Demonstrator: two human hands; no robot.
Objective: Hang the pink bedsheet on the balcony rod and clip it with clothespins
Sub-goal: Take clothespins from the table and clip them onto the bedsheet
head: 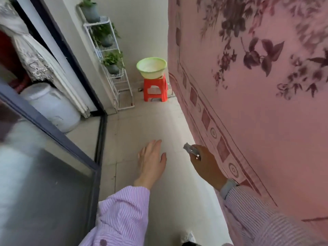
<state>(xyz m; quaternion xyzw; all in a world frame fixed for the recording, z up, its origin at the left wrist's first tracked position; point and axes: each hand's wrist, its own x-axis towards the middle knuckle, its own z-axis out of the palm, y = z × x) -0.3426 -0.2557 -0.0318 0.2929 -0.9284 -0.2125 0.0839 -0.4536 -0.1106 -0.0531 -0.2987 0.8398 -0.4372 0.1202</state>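
A view from a person's head looks down along a narrow balcony. A pink bedsheet with dark floral print and a patterned border hangs down the whole right side, its lower edge slanting toward the floor; the rod it hangs from is out of view.

Just left of the bedsheet's border, the right hand is held out with its fingers curled around small silvery clothespins, which stick out past the thumb; the picture is blurred there, so it may be one pin or several. A pale wristband sits above a striped lilac sleeve that lies against the sheet.

Further left of the bedsheet, the left hand is extended over the tiled floor, palm down, fingers straight and together, holding nothing. Its sleeve is the same striped lilac.

Beyond the hands, near the bedsheet's far edge, a green basin rests on a red plastic stool. Left of the stool stands a white wire rack with potted plants. On the side opposite the bedsheet are a dark-framed glass door and, behind it, a white plastic barrel.
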